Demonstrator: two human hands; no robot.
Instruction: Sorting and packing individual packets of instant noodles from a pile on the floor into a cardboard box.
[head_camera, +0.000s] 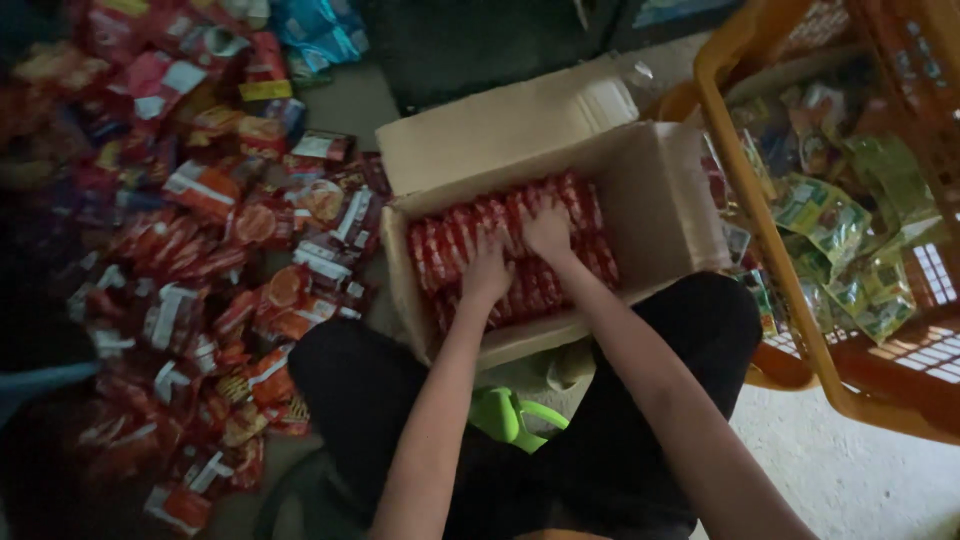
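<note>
From the head view, the left hand and right hand lie side by side, fingers spread flat on the red packets. The packets stand packed in 1 cardboard box, right under both hands. Neither hand grips anything.

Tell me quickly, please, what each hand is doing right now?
Left hand: fingers spread, pressed on the red packets in the cardboard box.
Right hand: fingers spread on the same packets; grip cannot be told.
</note>
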